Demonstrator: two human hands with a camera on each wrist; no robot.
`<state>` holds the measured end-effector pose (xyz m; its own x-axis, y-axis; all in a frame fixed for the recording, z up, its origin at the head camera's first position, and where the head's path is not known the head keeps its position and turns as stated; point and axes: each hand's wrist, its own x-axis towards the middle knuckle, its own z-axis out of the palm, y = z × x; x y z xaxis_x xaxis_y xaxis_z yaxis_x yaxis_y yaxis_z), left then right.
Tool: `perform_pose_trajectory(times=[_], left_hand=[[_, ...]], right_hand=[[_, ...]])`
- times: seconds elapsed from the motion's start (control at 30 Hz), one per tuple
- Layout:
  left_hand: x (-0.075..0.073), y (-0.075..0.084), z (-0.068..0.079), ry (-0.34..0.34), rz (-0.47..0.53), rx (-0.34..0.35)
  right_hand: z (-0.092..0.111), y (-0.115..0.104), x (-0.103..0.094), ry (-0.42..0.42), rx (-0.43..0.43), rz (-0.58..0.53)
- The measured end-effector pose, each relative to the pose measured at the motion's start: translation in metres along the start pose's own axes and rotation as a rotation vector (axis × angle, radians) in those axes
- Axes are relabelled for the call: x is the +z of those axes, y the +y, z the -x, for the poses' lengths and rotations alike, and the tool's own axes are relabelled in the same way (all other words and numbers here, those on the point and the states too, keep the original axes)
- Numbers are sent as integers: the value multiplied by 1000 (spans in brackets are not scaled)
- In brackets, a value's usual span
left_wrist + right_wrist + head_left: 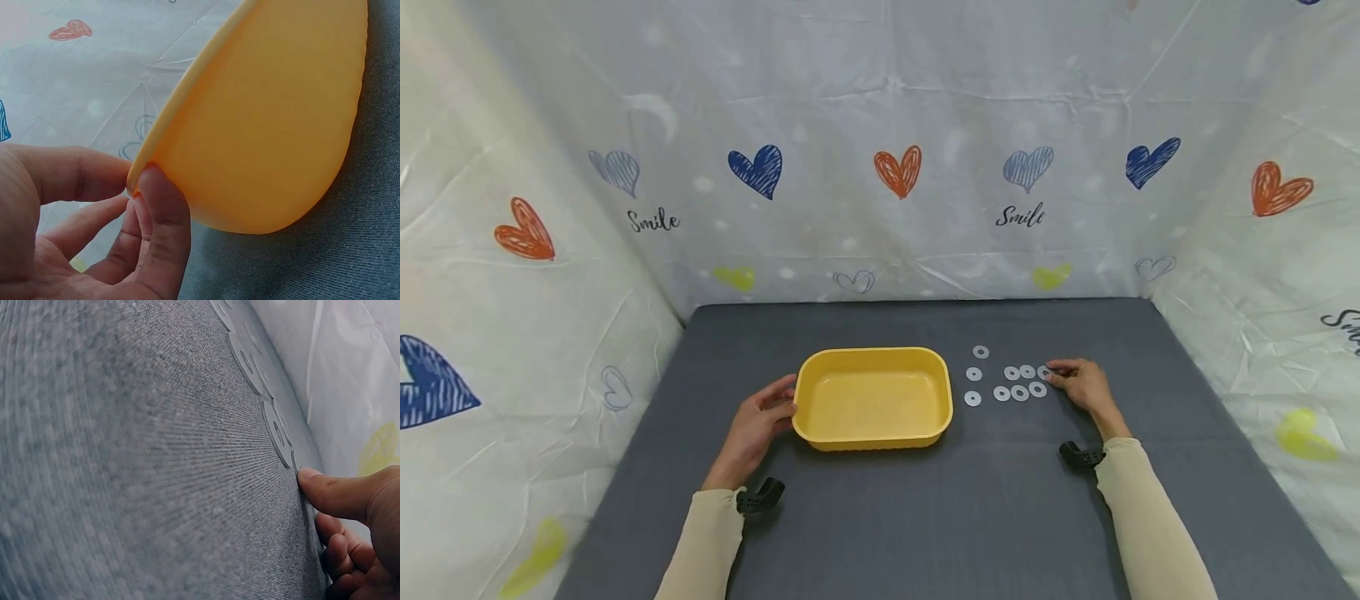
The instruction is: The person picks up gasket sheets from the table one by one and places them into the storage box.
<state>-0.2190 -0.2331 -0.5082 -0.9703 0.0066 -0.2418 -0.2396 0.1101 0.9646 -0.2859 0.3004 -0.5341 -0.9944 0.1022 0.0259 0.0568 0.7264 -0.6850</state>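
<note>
A yellow plastic basin (872,438) stands on the dark cloth. My left hand (756,429) pinches its left rim between thumb and finger, as the left wrist view shows the rim (164,128) up close. To the right of the basin lie several flat grey washers (1019,392), some in a loose column and others in two short rows. At the right end of the upper row, my right hand (1081,383) has thumb and forefinger on a washer (1043,372). In the right wrist view the thumb (331,490) touches that washer's edge, while the other fingers are curled.
Dark grey cloth (910,525) covers the table. Pale sheets (820,108) printed with hearts and "Smile" hang behind it and at both sides. A black strap band (762,497) is on the left wrist and another (1081,456) on the right.
</note>
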Motion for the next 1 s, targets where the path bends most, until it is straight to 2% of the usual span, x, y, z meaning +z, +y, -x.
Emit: perform_pose_trajectory(times=[0.5, 0.77, 1.0], left_hand=[[1, -1, -1, 1, 21, -15], [0, -3, -1, 1, 21, -47], [0, -1, -1, 2, 29, -39]], right_hand=[[-1, -2, -3, 40, 54, -56], [0, -6, -12, -45, 141, -197], [8, -11, -11, -30, 168, -274]])
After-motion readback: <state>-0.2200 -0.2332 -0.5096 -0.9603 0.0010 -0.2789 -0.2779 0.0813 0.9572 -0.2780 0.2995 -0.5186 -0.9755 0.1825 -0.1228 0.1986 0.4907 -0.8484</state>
